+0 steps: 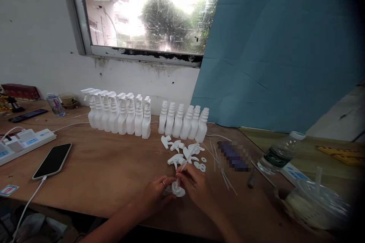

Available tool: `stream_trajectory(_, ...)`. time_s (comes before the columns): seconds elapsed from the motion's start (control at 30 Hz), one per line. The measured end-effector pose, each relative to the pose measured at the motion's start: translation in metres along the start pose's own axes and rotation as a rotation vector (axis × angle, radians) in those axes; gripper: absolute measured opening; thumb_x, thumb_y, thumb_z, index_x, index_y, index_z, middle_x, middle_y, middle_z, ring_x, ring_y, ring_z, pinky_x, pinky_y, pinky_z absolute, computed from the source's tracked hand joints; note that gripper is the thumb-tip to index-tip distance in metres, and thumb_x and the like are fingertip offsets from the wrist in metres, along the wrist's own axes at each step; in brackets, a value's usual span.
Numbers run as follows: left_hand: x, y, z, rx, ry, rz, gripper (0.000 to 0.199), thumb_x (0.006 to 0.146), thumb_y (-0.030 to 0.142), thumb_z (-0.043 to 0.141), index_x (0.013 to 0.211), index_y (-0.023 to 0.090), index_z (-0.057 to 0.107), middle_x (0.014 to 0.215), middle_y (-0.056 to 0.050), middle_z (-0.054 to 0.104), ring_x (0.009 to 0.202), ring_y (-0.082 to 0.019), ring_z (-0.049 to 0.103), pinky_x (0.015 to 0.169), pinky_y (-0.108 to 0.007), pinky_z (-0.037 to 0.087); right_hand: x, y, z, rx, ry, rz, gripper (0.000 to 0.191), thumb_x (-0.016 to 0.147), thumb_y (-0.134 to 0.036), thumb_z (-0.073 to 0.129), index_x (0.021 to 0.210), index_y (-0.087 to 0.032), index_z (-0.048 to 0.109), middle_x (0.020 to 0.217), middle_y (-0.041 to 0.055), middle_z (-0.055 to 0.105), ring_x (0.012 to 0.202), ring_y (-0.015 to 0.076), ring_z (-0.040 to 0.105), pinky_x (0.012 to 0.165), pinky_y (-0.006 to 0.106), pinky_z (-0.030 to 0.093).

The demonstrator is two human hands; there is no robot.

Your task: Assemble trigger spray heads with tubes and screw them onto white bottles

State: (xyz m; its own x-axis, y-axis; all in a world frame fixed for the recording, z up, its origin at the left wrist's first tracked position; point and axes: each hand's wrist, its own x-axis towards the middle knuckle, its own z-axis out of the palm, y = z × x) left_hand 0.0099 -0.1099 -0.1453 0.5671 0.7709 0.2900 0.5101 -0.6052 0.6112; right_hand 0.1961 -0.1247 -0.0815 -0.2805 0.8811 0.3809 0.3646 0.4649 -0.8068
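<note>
At the near edge of the wooden bench (108, 174) I see both hands meeting over one small white spray-head part (177, 190), which rests on or just above the board between them. Left hand (155, 193): fingers curled in, grip closed on the left side of the part; a ring shows on one finger. Right hand (195, 184): thumb and forefinger pinched shut on a thin white dip tube (182, 167), which stands tilted, lower end meeting the part, upper end leaning up and to the right. Just beyond the hands lies a loose heap of white trigger heads (181, 152) with a few small white washers (201, 165) at its right. Spare thin tubes (221, 167) lie scattered right of the heap. Further back, near the wall: a row of bottles with trigger heads fitted (119, 115) on the left, and a shorter row of bare-necked bottles (184, 121) beside it on the right. Far left: a phone (53, 160) face up with a cable plugged in, and a white power strip (25, 140) behind it. Right side: a clear water bottle (281, 152) lying tilted, and a clear lidded cup (319, 201) near the front corner. One blurred dark item sits between tubes and bottle; I cannot identify it.
</note>
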Motion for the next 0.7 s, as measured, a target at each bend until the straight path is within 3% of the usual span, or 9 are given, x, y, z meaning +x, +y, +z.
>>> stream_trajectory(0.17, -0.001, 0.0, 0.001, -0.031, 0.006, -0.023, 0.044, 0.08, 0.018, 0.07, 0.122, 0.027, 0.056, 0.111, -0.003, 0.065, 0.1, -0.02, 0.062, 0.088, -0.031, 0.049, -0.003, 0.007, -0.006, -0.144, -0.054, 0.0, 0.015, 0.092, -0.026, 0.055, 0.079, -0.021, 0.058, 0.078, 0.0, 0.061, 0.074, 0.0157, 0.057, 0.069, 0.026, 0.045)
stream_trajectory(0.7, 0.0, 0.004, -0.003, -0.073, -0.033, -0.043, 0.038, 0.083, 0.023, 0.068, 0.12, 0.029, 0.058, 0.107, -0.001, 0.065, 0.097, -0.019, 0.061, 0.085, -0.028, 0.046, -0.015, 0.023, 0.01, -0.276, -0.11, 0.051, 0.021, 0.094, -0.019, 0.041, 0.074, -0.022, 0.046, 0.071, 0.0008, 0.059, 0.067, 0.0173, 0.057, 0.063, 0.027, 0.04)
